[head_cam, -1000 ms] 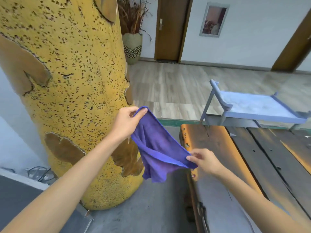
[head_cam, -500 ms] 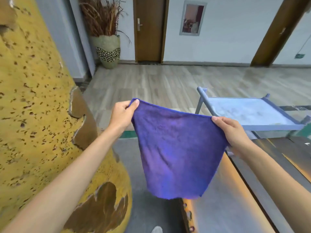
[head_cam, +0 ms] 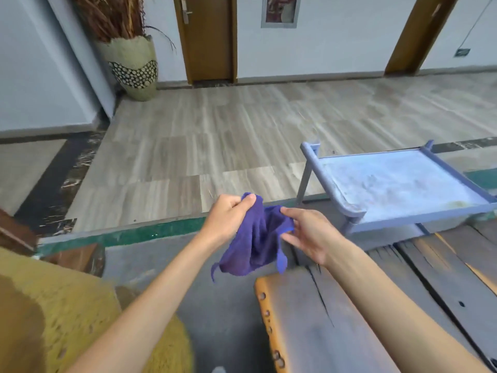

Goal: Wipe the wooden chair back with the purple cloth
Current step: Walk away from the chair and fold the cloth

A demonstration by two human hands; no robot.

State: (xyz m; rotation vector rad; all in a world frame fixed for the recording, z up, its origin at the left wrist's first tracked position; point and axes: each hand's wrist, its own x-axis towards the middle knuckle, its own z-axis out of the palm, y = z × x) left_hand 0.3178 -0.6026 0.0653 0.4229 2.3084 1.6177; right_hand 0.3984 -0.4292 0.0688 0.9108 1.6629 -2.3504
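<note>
The purple cloth [head_cam: 255,243] hangs bunched between both hands, above the near end of a dark wooden slab with an orange-brown edge [head_cam: 309,319] at lower right. My left hand [head_cam: 228,219] grips the cloth's top corner in curled fingers. To its right, my right hand [head_cam: 309,232] pinches another edge of the cloth between thumb and fingers, palm turned toward the left hand. The hands are close together. No chair back can be plainly made out.
A blue metal tray stand [head_cam: 349,208] stands just beyond the slab at right. A big yellow spotted rounded body [head_cam: 67,319] fills the lower left. A patterned vase [head_cam: 134,68] with dried plants and a brown door [head_cam: 207,36] are across the tiled floor.
The cloth was stretched flat between hands held wide apart; now the hands have come together and lower, and the cloth is bunched. The view has swung right, away from the yellow body.
</note>
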